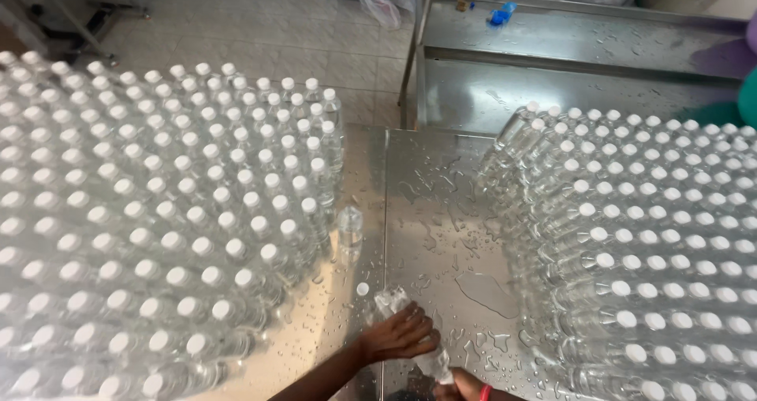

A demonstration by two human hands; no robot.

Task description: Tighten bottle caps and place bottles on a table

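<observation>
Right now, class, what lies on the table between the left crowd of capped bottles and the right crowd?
In the head view, a wet steel table with a puddle, one uncapped bottle, a loose white cap, and the left hand on a lying bottle.

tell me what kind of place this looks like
Probably a water bottling plant: massed capped clear bottles, a wet steel table, and a left hand gripping a lying bottle.
</observation>
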